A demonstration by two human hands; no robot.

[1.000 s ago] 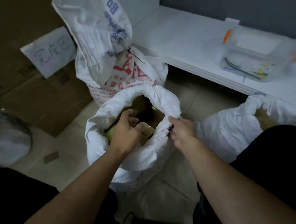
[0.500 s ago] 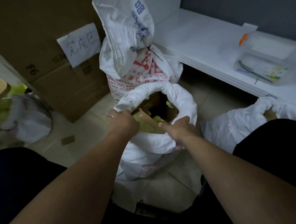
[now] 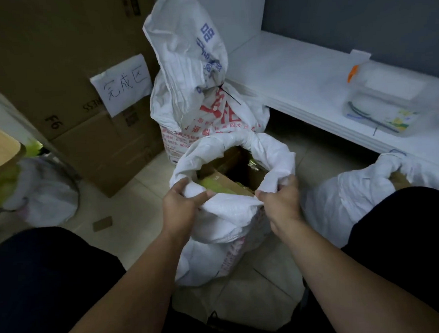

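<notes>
Gripping the rolled rim of the open white woven sack, centre of frame, are both of the person's hands. The left hand is on the near-left part of the rim, its fingers curled over the fold. The right hand is on the near-right part, with fabric bunched in its closed fingers. The sack stands upright on the tiled floor between the person's dark-clothed knees.

Contents, as seen through the mouth: brown cardboard boxes packed close, and a yellow-green item against the near-left edge. Deeper down it is too dark to tell.

Just behind, upper centre: a tied woven sack with red and blue print, its neck cinched with a black cable tie; contents hidden.

Right of frame: a second rolled-down white sack, with something brown showing at its mouth.

Upper right: a clear plastic container with orange clips on a white shelf. It holds dark cords and a colourful printed item, both blurred.

Upper left: stacked cardboard cartons, closed, bearing a handwritten paper sign.

Left edge: a pale bag with yellow-green material beside it, too blurred to name.
</notes>
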